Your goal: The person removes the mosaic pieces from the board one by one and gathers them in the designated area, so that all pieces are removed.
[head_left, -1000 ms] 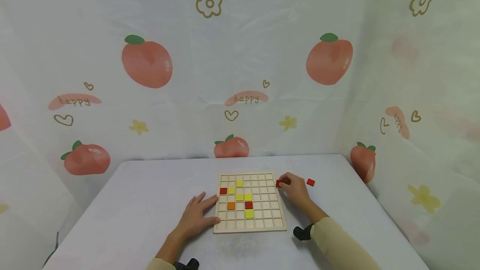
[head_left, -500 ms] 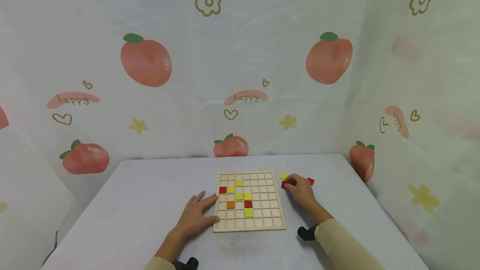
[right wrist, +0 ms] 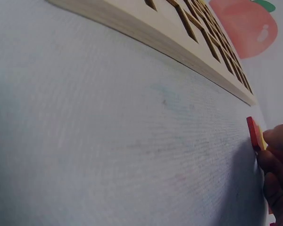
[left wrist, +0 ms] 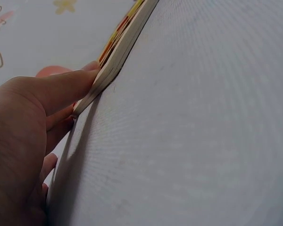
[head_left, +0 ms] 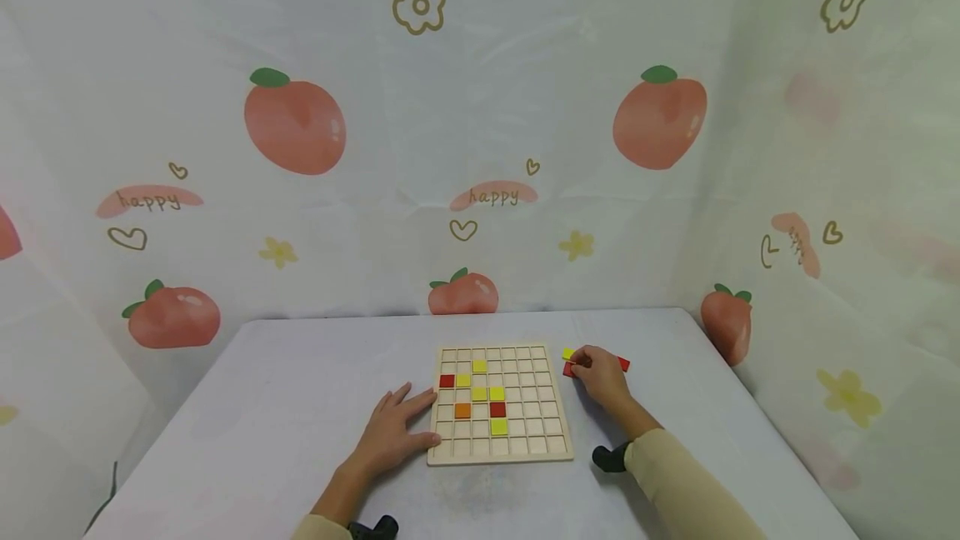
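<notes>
My left hand [head_left: 390, 436] rests along the left edge of a square wooden grid board [head_left: 540, 453], fingers spread and fingertips at its rim. Yellow tiles [head_left: 498, 427], red tiles [head_left: 498, 410] and an orange tile [head_left: 462, 412] sit in the board's cells. My right hand [head_left: 602, 377] is just beyond the board's right side, with thumb and fingertips drawn together at a yellow tile [right wrist: 261, 137]. A red tile [right wrist: 253, 133] is right beside that yellow one, close under the fingertips. In the left wrist view, the thumb [left wrist: 68, 89] lies against the board's edge.
Another red tile [head_left: 624, 364] lies on the table right of my right hand, partly covered by it. The white table [head_left: 300, 390] meets a white curtain [head_left: 480, 107] printed with fruit at its back edge. Black wrist mounts [head_left: 609, 458] jut below the sleeves.
My right hand has moved slightly right, away from the board's edge, and the red tile at its fingertips moved with it. A yellow tile has come into view there. The left hand stays put.
</notes>
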`<state>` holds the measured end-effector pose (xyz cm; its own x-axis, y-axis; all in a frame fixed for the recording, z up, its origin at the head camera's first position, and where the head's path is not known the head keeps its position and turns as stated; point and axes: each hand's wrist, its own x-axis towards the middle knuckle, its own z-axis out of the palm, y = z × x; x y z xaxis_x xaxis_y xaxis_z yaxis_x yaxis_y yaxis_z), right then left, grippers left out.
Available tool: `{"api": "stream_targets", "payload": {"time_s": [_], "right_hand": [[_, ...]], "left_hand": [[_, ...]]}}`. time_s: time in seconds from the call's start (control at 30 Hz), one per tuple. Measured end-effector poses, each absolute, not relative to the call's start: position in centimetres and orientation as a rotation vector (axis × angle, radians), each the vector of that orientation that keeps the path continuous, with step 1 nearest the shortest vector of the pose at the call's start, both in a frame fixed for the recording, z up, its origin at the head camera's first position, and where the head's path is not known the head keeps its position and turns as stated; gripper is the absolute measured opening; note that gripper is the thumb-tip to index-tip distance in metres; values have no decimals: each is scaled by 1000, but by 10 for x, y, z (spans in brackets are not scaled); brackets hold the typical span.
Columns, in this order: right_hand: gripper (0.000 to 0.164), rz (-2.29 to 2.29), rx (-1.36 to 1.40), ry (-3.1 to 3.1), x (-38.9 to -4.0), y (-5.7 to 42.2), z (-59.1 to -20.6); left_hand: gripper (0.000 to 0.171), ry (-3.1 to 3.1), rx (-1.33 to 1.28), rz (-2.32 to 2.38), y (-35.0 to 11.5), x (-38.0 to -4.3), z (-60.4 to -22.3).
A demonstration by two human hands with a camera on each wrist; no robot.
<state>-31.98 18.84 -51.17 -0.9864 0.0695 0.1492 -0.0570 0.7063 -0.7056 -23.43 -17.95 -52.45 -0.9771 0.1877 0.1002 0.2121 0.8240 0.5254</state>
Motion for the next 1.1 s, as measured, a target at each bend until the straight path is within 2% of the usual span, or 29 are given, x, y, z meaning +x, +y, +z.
{"api": "stream_targets", "payload": {"time_s": [0.33, 0.83, 1.1], "right_hand": [[7, 1137, 56, -2688, -324, 183, -506], [5, 1264, 294, -2684, -317, 144, -503], [14, 1342, 382, -2712, -310, 129, -504]], "left_hand": [[78, -2957, -321, -855, -179, -234, -524], [78, -2964, -295, -852, -178, -233, -525], [77, -2966, -276, -872, -177, -232, -523]]}}
